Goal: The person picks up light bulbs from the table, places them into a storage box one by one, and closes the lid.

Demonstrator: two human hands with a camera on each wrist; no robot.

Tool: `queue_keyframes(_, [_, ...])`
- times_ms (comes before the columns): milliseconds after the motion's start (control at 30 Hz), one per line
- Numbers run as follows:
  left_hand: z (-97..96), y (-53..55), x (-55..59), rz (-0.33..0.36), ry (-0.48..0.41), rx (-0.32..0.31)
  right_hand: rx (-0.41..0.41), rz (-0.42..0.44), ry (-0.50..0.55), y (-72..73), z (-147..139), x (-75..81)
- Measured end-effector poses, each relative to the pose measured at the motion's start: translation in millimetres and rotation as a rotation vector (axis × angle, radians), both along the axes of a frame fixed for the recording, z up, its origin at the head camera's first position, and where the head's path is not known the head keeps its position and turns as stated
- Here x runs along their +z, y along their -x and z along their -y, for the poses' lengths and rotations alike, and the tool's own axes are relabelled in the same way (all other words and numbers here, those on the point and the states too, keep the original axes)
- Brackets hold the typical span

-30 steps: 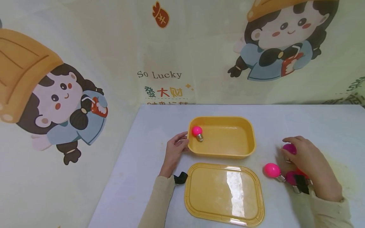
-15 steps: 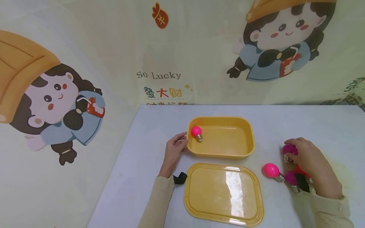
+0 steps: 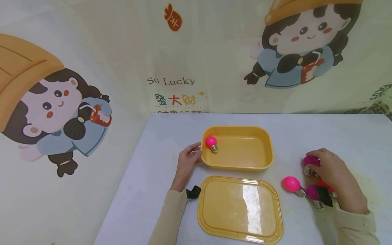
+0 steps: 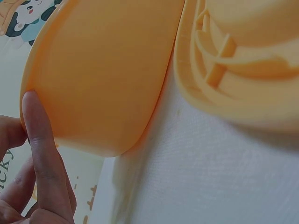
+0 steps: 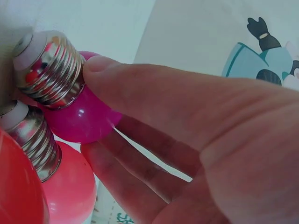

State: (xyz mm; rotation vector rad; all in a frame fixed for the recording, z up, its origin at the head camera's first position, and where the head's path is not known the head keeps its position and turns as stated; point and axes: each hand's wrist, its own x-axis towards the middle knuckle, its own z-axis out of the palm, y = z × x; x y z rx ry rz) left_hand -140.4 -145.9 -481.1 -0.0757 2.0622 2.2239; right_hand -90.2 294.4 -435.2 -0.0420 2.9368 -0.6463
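My right hand (image 3: 333, 175) pinches a purple light bulb (image 3: 311, 161) at the right of the table. In the right wrist view, the thumb lies at the top of the purple globe near its metal screw base (image 5: 53, 70), and fingers support it from below. My left hand (image 3: 185, 167) holds the left end of a yellow plastic box (image 3: 239, 167) at its rim, with one finger (image 4: 38, 121) lying on the outer wall. A pink bulb (image 3: 211, 142) lies inside the box near its left end. Beside my right wrist are a pink bulb (image 3: 291, 184), another purple bulb (image 3: 312, 192) and a partly hidden red bulb (image 3: 324, 184).
A yellow lid (image 3: 226, 207) lies flat in front of the box, between my forearms. Everything stands on a white table (image 3: 147, 217), with a printed cloth (image 3: 226, 68) hanging behind and to the left. A black wrist strap (image 3: 193, 192) shows at my left sleeve.
My right hand has shifted slightly on the purple bulb, whose screw base shows more than a second ago. My left hand and the box keep their places.
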Motion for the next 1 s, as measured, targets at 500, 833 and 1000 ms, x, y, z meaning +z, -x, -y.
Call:
queue_keyframes(500, [-1.3, -1.5, 0.9, -0.010, -0.005, 0.003, -0.006, 0.054, 0.031, 1.6, 3, 4.1])
queue_keyframes(833, [-1.1, -1.5, 2.5, 0.000, 0.001, 0.005, 0.059, -0.121, 0.062, 3.3, 19, 16.7])
queue_keyframes(1000, [0.1, -1.6, 2.1, 0.008, 0.006, 0.003, 0.107, -0.265, 0.082, 3.2, 29, 22.4])
